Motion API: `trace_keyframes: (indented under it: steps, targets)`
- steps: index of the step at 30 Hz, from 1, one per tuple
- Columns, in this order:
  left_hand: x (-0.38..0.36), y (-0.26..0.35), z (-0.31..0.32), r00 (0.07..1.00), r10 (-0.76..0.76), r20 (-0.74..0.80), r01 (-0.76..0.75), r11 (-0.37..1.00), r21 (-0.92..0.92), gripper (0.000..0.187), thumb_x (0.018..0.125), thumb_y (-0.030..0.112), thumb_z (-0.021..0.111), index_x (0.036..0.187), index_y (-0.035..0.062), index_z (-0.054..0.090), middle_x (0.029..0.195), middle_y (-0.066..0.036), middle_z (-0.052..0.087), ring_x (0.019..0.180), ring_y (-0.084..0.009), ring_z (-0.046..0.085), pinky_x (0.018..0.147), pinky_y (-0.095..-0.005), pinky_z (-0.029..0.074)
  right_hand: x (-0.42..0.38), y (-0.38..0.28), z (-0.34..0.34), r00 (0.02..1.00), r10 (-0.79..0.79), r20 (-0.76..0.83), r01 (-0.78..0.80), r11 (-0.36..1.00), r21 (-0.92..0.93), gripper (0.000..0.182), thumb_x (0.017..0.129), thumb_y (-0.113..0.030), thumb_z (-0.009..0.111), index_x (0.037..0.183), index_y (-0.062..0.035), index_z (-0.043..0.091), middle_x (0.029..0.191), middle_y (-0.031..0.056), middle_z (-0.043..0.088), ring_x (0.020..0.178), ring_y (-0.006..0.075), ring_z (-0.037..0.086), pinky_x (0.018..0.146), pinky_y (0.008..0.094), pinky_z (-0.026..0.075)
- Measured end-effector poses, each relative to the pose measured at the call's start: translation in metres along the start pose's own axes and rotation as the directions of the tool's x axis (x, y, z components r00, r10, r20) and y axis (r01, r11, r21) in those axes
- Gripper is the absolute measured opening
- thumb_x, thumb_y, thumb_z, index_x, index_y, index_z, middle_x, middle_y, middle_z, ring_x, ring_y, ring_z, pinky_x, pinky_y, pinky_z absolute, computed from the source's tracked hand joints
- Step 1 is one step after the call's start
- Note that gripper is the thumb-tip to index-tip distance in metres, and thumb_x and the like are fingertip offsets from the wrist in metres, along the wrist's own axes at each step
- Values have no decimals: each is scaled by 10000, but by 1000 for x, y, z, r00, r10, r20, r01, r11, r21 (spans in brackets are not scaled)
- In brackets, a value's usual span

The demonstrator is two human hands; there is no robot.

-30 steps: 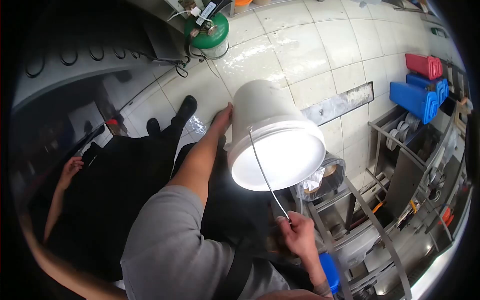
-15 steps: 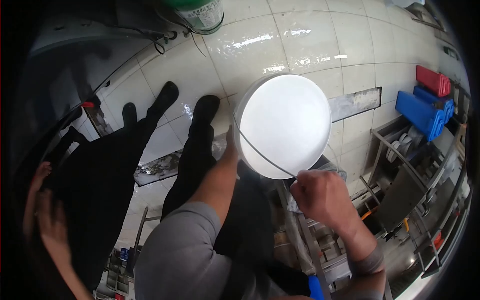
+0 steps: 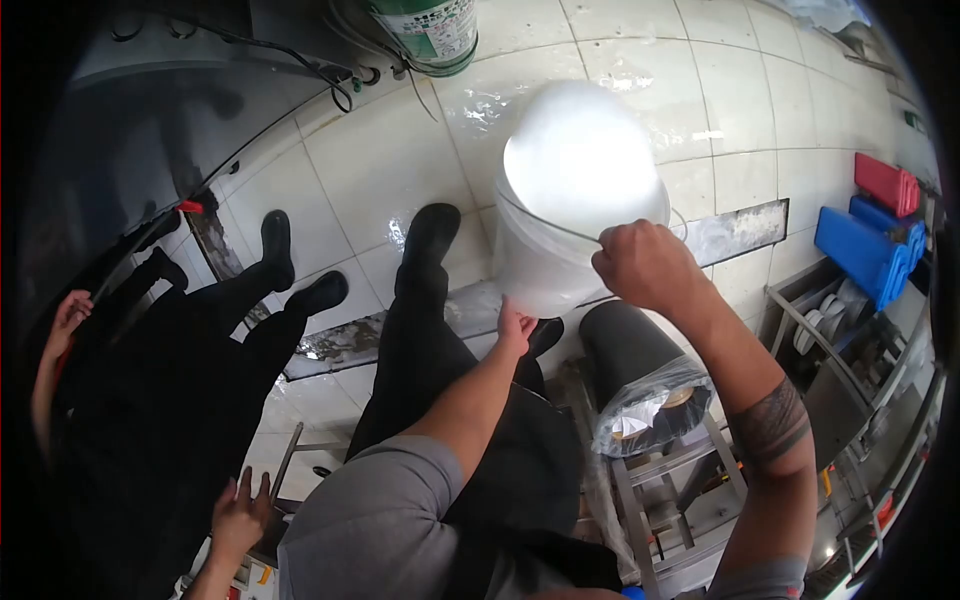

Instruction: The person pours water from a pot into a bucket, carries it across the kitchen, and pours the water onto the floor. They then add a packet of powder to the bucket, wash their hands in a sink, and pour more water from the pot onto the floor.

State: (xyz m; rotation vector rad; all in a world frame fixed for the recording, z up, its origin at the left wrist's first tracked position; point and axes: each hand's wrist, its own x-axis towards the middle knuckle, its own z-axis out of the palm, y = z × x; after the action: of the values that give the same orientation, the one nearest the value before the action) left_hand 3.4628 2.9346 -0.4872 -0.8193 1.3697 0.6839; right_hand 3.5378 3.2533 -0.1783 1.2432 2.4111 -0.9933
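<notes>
A white bucket is tilted away from me above the tiled floor, and white material pours or bulges over its far rim; the glare hides its detail. My right hand is closed round the wire handle at the near side of the rim. Under the base of the bucket, my left hand supports it with its fingers against the bottom edge. Just below the bucket stands a dark roll with clear plastic round its end.
A green-and-white pail stands at the top. Another person in black is at the left, hands raised. Blue containers and a red one sit by metal racks at right. A floor drain channel crosses the tiles.
The bucket has tipped further and moved up, showing its side. My left hand has come into view at its base. My right hand has risen with the handle. The other person has shifted.
</notes>
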Motion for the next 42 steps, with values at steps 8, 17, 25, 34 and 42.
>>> trace_keyframes:
  steps: [8, 17, 25, 34, 42]
  targets:
    - [-1, 30, 34, 988, 92, -126, -93, 996, 2, 669, 820, 714, 558, 1073, 94, 539, 835, -21, 529, 706, -142, 530, 644, -277, 488, 13, 2, -21, 997, 72, 5, -72, 996, -51, 241, 807, -138, 544, 643, 34, 583, 647, 263, 588, 631, 448, 597, 654, 502, 513]
    - [-2, 39, 33, 980, 153, -127, -161, 986, -53, 485, 874, 643, 540, 980, 173, 585, 847, 6, 546, 694, -128, 517, 606, -272, 442, 4, 0, -25, 999, 14, -51, -18, 997, -79, 238, 817, -156, 560, 665, 23, 599, 650, 234, 606, 642, 411, 623, 644, 471, 526]
    - [0, 66, 31, 992, 126, -25, -127, 992, -18, 581, 864, 683, 508, 1052, 137, 566, 868, -2, 548, 760, -151, 522, 734, -295, 461, -14, -24, -38, 977, 213, 26, -214, 976, 35, 231, 823, -128, 554, 663, 39, 554, 655, 260, 568, 643, 451, 567, 640, 498, 471]
    - [6, 76, 16, 998, 69, -9, -70, 996, -64, 257, 934, 470, 536, 944, 214, 544, 749, 91, 513, 522, -60, 397, 460, -223, 292, -49, -39, -23, 973, 230, 18, -229, 958, 170, 190, 835, -133, 585, 685, -20, 556, 639, 224, 571, 628, 419, 583, 580, 489, 478]
    - [34, 55, -85, 956, 163, 244, -204, 967, 155, 626, 954, 587, 431, 1419, 171, 378, 1335, -6, 511, 1213, -234, 482, 1092, -516, 324, -111, -60, 30, 978, 127, -166, -102, 984, 147, 184, 789, -163, 616, 633, -101, 541, 515, 99, 520, 431, 280, 540, 442, 405, 452]
